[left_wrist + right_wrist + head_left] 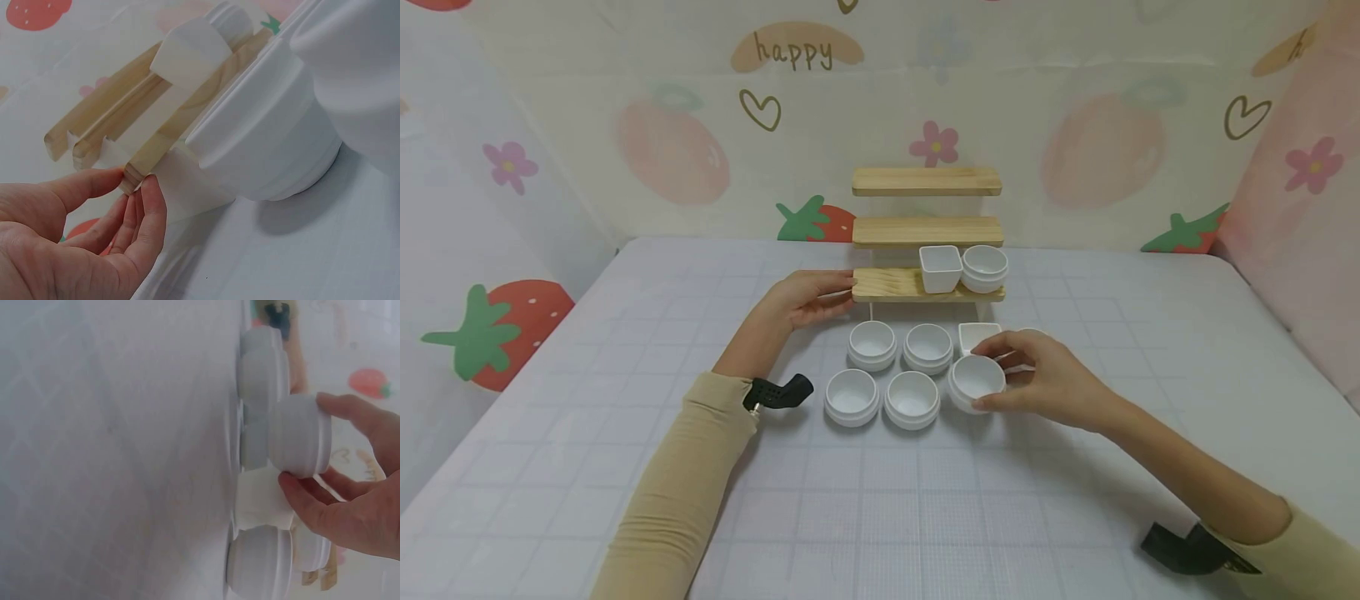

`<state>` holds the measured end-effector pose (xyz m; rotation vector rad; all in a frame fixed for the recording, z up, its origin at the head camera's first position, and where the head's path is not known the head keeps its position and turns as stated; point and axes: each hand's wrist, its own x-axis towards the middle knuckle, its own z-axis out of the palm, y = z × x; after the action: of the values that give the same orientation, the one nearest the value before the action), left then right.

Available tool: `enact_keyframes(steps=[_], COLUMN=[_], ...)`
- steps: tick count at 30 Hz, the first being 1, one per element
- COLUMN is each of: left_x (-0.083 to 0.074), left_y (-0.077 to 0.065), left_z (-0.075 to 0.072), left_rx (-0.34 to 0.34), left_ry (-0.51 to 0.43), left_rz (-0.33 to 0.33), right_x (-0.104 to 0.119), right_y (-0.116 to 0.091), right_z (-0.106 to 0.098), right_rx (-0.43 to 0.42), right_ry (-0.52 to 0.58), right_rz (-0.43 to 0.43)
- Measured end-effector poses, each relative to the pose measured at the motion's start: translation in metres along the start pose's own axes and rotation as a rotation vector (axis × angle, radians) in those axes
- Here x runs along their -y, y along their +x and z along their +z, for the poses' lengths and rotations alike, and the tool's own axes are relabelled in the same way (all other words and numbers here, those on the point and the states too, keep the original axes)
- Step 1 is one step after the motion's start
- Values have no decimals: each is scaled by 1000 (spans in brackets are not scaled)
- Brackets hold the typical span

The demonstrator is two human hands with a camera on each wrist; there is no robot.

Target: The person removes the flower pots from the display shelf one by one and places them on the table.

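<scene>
My left hand (812,297) pinches the left end of the lowest wooden board (887,286) of a three-tier display stand; the left wrist view shows the thumb above and fingers beneath that board (167,134). With thumb and fingertips, my right hand (1052,379) grips a round white bowl (976,385) by its sides. In the right wrist view this bowl (300,436) is held off the table, mouth upward. Behind it stands a square white cup (977,335), partly covered by the right hand. On the lowest board's right half sit another square white cup (940,272) and a round bowl (984,268).
Several round white bowls stand on the table before the stand, among them a back-row bowl (872,343) and a front-row bowl (852,397). Another bowl (1034,332) is mostly hidden behind the right hand. The upper boards (927,181) hold nothing. A patterned backdrop (880,108) closes the rear.
</scene>
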<state>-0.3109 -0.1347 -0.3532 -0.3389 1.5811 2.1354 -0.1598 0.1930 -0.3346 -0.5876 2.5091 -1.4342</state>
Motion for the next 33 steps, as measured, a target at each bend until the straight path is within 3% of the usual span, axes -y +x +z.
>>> enact_keyframes(steps=[33], left_x=[0], left_y=[0], left_z=[-1], left_rx=[-13], left_ry=[8], left_rz=[-7], right_x=[-8], right_y=[2], right_z=[10], right_rx=[69], right_ry=[-9], right_rz=[20])
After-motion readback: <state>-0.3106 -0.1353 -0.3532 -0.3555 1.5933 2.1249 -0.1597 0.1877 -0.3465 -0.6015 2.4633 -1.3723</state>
